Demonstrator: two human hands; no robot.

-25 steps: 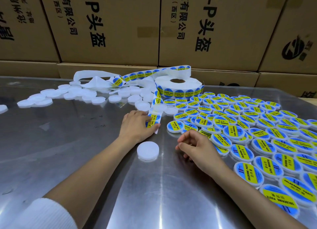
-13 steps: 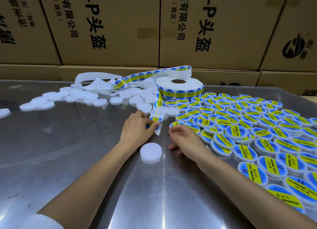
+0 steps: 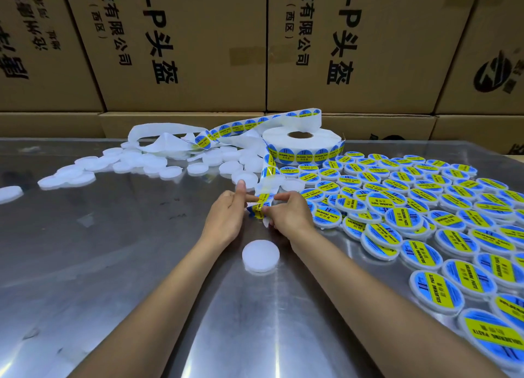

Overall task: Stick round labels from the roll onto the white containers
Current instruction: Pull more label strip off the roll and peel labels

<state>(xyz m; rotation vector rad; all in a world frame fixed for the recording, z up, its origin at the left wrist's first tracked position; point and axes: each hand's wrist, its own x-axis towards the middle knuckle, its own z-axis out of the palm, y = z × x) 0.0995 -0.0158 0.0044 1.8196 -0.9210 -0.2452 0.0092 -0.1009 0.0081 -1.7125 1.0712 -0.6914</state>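
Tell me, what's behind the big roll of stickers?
Behind the roll stand stacked cardboard boxes with black print. Its raised strip covers part of them; the table there is hidden.

one head-worn wide view looks forward and down, close over the steel table (image 3: 119,264), facing stacked cartons (image 3: 181,46).

Both hands meet over the steel bench (image 3: 99,264), pinching the free end of the label strip (image 3: 262,202): the left hand (image 3: 226,219) from the left, the right hand (image 3: 289,216) from the right. A bare white container (image 3: 260,255) sits just below them. The roll (image 3: 302,145) lies behind, labelled containers (image 3: 425,207) crowd the right, unlabelled ones (image 3: 136,165) the far left, before cardboard boxes (image 3: 184,46).
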